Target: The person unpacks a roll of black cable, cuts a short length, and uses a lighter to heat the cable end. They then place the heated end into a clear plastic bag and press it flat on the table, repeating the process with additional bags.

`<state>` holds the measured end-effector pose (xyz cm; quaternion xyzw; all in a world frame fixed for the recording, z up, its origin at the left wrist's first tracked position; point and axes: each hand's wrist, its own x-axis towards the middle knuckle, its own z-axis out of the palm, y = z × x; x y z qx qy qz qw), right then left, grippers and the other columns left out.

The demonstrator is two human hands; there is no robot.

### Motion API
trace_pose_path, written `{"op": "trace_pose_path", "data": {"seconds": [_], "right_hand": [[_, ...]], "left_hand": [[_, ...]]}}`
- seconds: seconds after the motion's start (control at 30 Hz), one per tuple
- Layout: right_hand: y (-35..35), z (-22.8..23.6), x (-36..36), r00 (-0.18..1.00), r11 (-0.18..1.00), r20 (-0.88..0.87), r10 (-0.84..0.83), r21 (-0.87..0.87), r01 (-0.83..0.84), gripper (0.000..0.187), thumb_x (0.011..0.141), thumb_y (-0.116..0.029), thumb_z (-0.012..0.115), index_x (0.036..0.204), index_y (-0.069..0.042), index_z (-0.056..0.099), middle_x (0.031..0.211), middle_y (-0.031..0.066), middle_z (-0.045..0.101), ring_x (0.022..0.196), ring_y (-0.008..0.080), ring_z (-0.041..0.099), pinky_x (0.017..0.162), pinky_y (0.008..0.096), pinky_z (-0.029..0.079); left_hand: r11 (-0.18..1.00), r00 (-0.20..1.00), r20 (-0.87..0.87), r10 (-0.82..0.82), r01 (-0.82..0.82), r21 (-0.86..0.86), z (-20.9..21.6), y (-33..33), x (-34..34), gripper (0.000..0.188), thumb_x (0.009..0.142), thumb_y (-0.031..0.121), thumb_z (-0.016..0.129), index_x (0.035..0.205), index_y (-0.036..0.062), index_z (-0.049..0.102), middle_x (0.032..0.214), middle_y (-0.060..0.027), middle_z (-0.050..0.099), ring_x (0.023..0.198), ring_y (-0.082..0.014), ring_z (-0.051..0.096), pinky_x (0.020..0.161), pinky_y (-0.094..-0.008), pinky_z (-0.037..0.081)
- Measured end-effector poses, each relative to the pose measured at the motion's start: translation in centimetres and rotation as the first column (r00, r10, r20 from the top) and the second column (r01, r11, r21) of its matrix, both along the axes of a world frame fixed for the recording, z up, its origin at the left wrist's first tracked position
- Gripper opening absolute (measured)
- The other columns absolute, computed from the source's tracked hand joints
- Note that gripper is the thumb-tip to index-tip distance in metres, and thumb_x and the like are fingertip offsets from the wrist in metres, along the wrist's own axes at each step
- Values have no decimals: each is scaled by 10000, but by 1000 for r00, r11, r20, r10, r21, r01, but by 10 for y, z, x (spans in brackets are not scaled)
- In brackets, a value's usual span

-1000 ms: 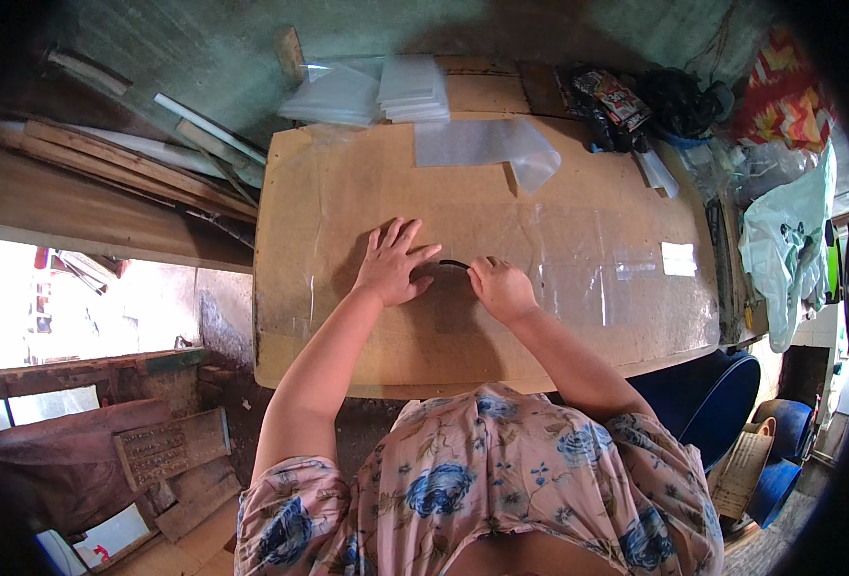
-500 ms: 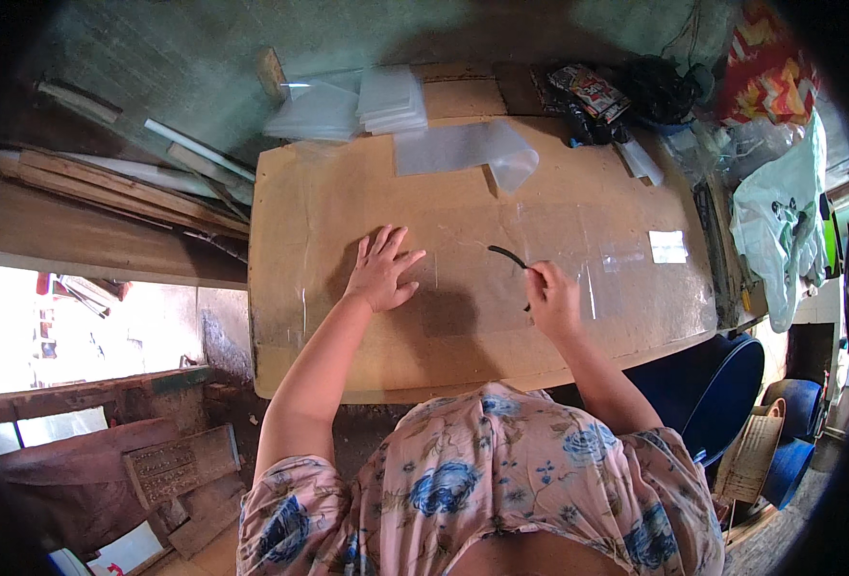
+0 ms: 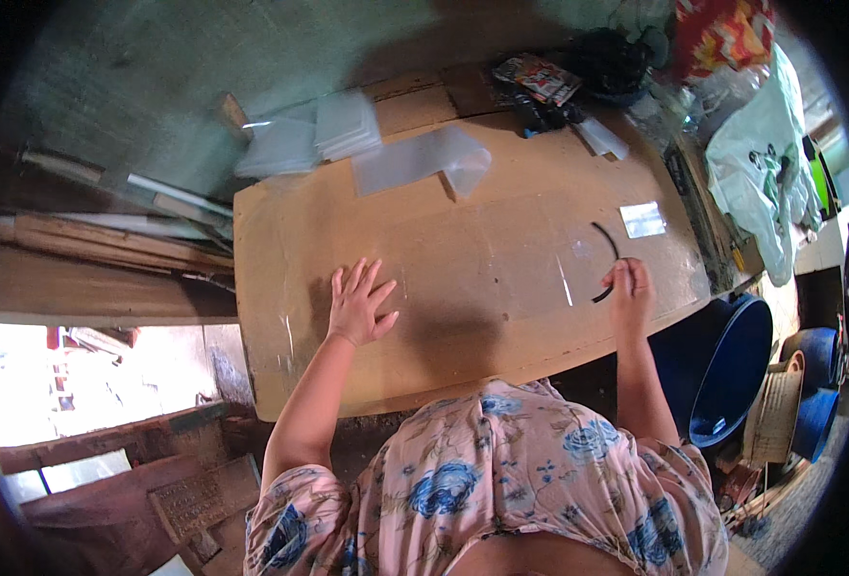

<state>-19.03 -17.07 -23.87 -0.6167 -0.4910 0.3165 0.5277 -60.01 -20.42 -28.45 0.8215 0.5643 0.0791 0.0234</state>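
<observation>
My left hand (image 3: 357, 303) lies flat on the brown tabletop (image 3: 300, 221), its fingers spread. Beneath or beside it runs a long clear plastic sheet (image 3: 516, 254), hard to make out apart from its glints; I cannot tell exactly where its left edge lies. Farther right, my right hand (image 3: 632, 290) is closed around a thin, curved black strip (image 3: 609, 240). Both ends of that strip stick out past my fingers. A small whitish clear piece (image 3: 642, 220) rests just beyond my right hand.
Stacked clear plastic sheets (image 3: 346, 127) and a folded translucent strip (image 3: 400, 163) lie at the far side. Dark bags and a printed packet (image 3: 538, 79) sit far right, near a pale plastic bag (image 3: 765, 158). A blue barrel (image 3: 722, 374) stands below the table's right edge.
My right hand has moved to the right with the black strip. My left hand stays spread on the table. The whole view has shifted and tilted slightly.
</observation>
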Motion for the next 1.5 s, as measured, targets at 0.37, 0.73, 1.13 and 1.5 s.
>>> {"op": "trace_pose_path", "data": {"seconds": [0.37,0.73,1.13,1.5], "right_hand": [[10,-62,227,506,755,604,-616,270,598,134,776,-181,599,783,-48,585,737,104,576,661,232,561,622,327,444],[43,-97,265,282,786,924,-260,34,617,187,695,-276,637,698,-97,580,782,79,567,772,278,558,666,406,449],[15,24,17,441,733,758,480,-69,-677,631,694,-218,657,1224,-28,371,1100,179,505,1033,321,466,951,452,289],[69,75,-188,-225,197,743,630,-434,-879,84,728,-137,514,734,-95,586,722,140,590,713,313,580,614,433,444]], "left_hand": [[999,998,-71,-2,5,41,8,-17,62,675,625,338,645,1205,72,428,1344,-161,302,1263,-323,238,992,-554,155],[998,995,88,-54,57,-36,-22,-34,114,348,706,147,616,1049,108,574,1147,-97,516,1097,-315,451,886,-418,385],[938,988,86,132,-152,311,34,-11,153,109,736,153,576,821,111,523,791,-57,574,677,-268,562,575,-399,470],[781,679,399,616,-460,-423,158,-106,1,158,727,199,633,810,76,577,745,-89,582,664,-277,579,600,-374,467]]}}
